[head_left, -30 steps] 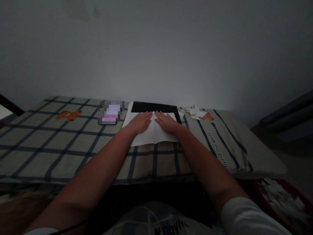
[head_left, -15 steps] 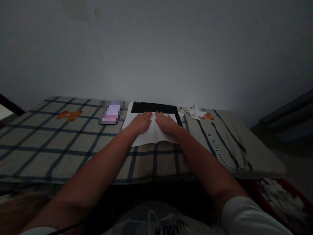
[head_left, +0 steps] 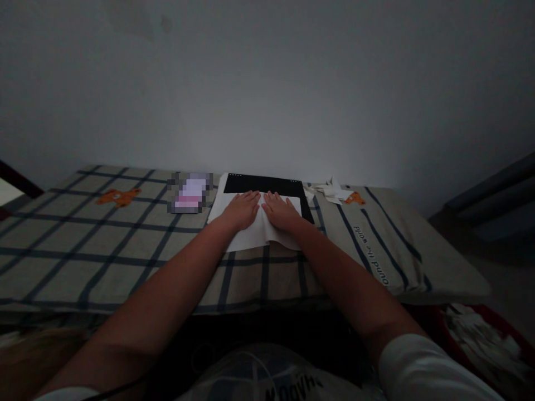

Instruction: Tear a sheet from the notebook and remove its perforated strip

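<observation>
A white sheet of paper (head_left: 256, 238) lies on a black board (head_left: 263, 183) on the checked cloth. My left hand (head_left: 240, 209) rests flat on the left half of the paper, fingers stretched out and together. Beside it my right hand (head_left: 281, 211) lies flat on the right half, fingers likewise extended. The two hands almost touch at a crease running down the middle of the sheet. Neither hand holds anything.
A blurred pink and white object (head_left: 190, 192) sits left of the board. Several folded white paper pieces (head_left: 332, 191) lie at the back right. The checked cloth (head_left: 104, 239) has orange bear prints. A wall rises right behind. Crumpled paper (head_left: 480, 334) lies low right.
My right hand has slid slightly left toward the crease, and the paper's right edge has drawn in a little. My left hand stays where it was.
</observation>
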{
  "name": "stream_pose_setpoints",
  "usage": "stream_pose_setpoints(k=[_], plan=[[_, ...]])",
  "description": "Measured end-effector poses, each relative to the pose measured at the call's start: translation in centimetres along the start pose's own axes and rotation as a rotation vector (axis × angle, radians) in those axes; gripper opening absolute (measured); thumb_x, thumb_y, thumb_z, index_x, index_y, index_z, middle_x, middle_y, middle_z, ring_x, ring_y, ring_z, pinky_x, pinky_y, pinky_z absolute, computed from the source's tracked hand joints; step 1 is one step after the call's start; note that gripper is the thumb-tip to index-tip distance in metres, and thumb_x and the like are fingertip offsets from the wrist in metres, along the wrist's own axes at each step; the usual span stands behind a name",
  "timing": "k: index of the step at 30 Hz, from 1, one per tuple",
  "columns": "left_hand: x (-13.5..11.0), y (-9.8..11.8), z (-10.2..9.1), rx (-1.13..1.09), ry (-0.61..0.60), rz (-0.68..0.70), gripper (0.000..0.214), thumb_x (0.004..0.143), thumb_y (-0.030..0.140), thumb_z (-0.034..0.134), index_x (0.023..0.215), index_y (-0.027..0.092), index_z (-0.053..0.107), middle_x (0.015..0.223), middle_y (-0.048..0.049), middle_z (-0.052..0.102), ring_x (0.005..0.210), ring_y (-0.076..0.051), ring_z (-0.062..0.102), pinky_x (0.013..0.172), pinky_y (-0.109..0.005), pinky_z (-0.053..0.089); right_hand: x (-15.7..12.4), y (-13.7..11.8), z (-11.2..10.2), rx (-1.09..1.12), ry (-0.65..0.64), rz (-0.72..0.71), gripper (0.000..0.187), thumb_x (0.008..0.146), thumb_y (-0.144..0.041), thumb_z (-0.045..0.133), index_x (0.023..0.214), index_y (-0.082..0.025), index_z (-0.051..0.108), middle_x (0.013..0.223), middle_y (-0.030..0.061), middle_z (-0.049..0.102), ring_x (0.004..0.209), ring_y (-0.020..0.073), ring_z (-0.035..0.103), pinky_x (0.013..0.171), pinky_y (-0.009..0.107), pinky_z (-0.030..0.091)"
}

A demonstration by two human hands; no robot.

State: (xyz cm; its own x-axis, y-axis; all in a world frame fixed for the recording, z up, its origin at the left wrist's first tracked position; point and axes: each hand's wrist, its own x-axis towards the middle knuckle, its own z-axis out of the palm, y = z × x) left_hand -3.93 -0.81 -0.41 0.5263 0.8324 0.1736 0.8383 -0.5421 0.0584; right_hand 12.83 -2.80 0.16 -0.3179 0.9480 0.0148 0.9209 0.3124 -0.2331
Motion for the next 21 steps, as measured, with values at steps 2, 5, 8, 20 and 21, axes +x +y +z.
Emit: stream_pose_setpoints(k=[2, 5, 8, 20, 21], plan=[[0.0, 0.1, 0.0, 0.000, -0.001, -0.001, 0.053, 0.099, 0.028, 0.028, 0.147, 0.010, 0.037, 0.154, -0.0130, 0.037, 0.143, -0.026, 0.033, 0.115, -0.045, 0.027, 0.0, -0.2, 0.0, 0.000, 0.007, 0.002, 0.061, 0.100, -0.042, 0.017, 0.153, -0.013, 0.025, 0.161, 0.0124, 0.021, 0.148, 0.0292, 0.017, 0.117, 0.057, 0.017], [-0.1, 0.1, -0.2, 0.009, 0.021, 0.003, 0.053, 0.098, 0.029, 0.028, 0.146, 0.008, 0.039, 0.152, -0.0131, 0.040, 0.140, -0.025, 0.037, 0.116, -0.043, 0.027, 0.1, -0.1, 0.0, -0.001, 0.015, -0.001, 0.061, 0.101, -0.041, 0.017, 0.153, -0.012, 0.026, 0.160, 0.0134, 0.022, 0.148, 0.0301, 0.019, 0.116, 0.057, 0.019], [-0.3, 0.1, -0.5, 0.020, 0.056, 0.035, 0.052, 0.098, 0.029, 0.030, 0.143, 0.006, 0.044, 0.149, -0.0134, 0.045, 0.138, -0.023, 0.040, 0.115, -0.039, 0.028, 0.3, 0.7, -0.3, 0.023, 0.002, -0.024, 0.062, 0.100, -0.045, 0.018, 0.153, -0.014, 0.027, 0.160, 0.0125, 0.023, 0.148, 0.0299, 0.019, 0.116, 0.057, 0.019], [-0.8, 0.6, -2.3, 0.020, 0.107, -0.065, 0.049, 0.096, 0.040, 0.039, 0.138, 0.016, 0.051, 0.143, -0.0112, 0.051, 0.130, -0.028, 0.045, 0.105, -0.042, 0.038, 0.2, 2.9, -2.3, 0.012, 0.079, -0.208, 0.045, 0.093, -0.042, 0.051, 0.133, -0.023, 0.058, 0.146, 0.0077, 0.050, 0.136, 0.0234, 0.042, 0.112, 0.043, 0.029], [-0.7, 0.6, -2.3, 0.028, 0.101, -0.075, 0.050, 0.095, 0.042, 0.041, 0.136, 0.016, 0.053, 0.143, -0.0118, 0.051, 0.130, -0.029, 0.044, 0.105, -0.042, 0.038, 0.1, 2.8, -2.4, 0.013, 0.088, -0.208, 0.045, 0.092, -0.043, 0.052, 0.133, -0.023, 0.059, 0.145, 0.0074, 0.051, 0.134, 0.0245, 0.043, 0.110, 0.044, 0.031]])
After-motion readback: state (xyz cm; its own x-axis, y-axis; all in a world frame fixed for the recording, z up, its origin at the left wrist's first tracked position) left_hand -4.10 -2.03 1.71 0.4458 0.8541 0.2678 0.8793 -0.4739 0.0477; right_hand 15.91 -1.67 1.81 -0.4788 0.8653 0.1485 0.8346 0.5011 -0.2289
